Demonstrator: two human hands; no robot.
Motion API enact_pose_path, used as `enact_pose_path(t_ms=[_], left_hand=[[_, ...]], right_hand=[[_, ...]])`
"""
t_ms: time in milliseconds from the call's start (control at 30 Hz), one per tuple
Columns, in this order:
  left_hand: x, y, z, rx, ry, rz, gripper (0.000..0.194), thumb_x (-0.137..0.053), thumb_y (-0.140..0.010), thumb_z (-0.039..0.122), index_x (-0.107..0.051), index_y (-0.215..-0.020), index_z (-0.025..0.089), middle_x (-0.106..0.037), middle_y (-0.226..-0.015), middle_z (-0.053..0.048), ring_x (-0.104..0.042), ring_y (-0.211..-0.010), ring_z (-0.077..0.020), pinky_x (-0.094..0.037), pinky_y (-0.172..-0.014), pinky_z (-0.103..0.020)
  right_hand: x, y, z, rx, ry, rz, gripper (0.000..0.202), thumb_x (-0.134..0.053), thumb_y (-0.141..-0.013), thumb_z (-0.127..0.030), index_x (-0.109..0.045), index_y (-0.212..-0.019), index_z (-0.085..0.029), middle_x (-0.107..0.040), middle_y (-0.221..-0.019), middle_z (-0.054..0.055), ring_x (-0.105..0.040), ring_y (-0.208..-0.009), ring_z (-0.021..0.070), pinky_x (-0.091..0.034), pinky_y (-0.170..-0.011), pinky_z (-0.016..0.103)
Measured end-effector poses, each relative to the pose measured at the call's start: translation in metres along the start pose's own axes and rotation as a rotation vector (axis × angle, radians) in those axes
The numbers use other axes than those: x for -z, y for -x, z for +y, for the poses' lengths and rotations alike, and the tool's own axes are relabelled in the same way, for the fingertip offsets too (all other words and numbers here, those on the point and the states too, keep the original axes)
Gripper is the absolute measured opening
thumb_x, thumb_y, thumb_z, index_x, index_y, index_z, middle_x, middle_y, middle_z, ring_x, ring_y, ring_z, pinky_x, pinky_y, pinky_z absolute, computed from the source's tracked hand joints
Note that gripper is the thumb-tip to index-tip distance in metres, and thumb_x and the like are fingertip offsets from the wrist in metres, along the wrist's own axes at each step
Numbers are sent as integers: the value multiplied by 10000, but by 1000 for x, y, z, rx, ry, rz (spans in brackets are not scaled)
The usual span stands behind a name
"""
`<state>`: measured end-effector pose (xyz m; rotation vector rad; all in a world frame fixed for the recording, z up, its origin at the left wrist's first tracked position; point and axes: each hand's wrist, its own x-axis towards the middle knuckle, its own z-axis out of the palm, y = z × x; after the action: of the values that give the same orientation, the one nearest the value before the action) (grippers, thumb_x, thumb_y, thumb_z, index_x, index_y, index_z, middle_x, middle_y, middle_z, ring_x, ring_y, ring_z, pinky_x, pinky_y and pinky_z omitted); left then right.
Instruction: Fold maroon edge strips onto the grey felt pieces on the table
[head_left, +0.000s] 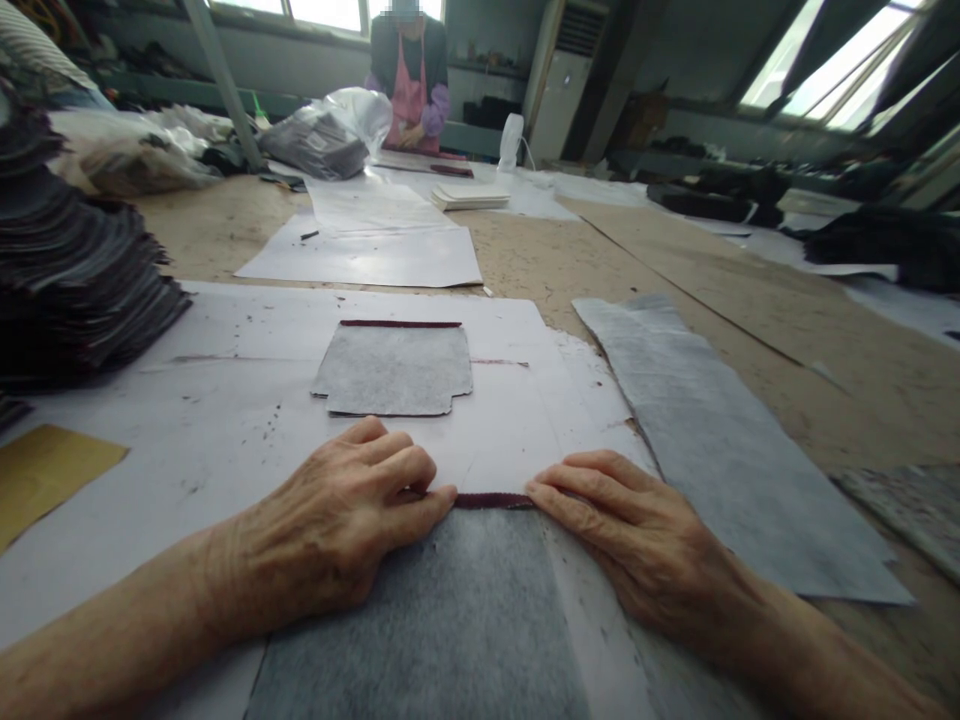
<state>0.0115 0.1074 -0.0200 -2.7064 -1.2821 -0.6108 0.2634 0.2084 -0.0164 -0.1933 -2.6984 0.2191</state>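
Note:
A large grey fabric panel (450, 610) lies before me, its far edge turned over into a narrow dark maroon strip (491, 500). My left hand (341, 510) is closed on the left part of that folded edge, thumb along it and fingers curled. At the strip's right end, my right hand (626, 525) pinches the fold with its fingers pressed together; its thumb is hidden. Just beyond my hands lies a smaller grey fabric piece (397, 368) with notched lower corners and a maroon folded strip along its far edge.
White paper (225, 430) covers the table beneath the work. To the right lies a long grey fabric piece (735, 450). A tall stack of dark pieces (75, 250) stands left, near a yellow sheet (56, 480). Across the table, a person in a pink apron (410, 90) stands behind plastic bags (330, 130).

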Motion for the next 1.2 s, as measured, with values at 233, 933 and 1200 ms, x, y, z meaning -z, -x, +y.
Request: enact_pose_path(t_ms=[233,933,1200], left_hand=[[1,-1,-2,-3,-30,-13,331,-365,-826,52,-552,-1073,169,-544,-832,-52,-464,-702,-166,-334,-656,-341],[2,-1,-2,-11,-25,-1,319,-354,-838,57,-553,-1058,172,-540,-823,-49,-456,-708,-160,-338,-647,-338],[2,-1,-2,-18,-59,-33,308,-378,-828,61,-551,-1060,166,-540,-836,-51,-469,-709,-169,-355,-655,-349]], right_hand=[[2,2,-1,44,52,-47,349,-358,-869,-28,-530,-1169,-75,-595,-1033,107,-487,-1007,204,-489,-854,363],[3,3,-4,-110,86,100,255,-438,-858,-80,-615,-1030,-144,-641,-978,75,-565,-913,186,-519,-768,338],[2,-16,-27,-179,123,174,258,-446,-811,-35,-636,-974,-101,-629,-885,99,-538,-827,199,-505,-708,348]])
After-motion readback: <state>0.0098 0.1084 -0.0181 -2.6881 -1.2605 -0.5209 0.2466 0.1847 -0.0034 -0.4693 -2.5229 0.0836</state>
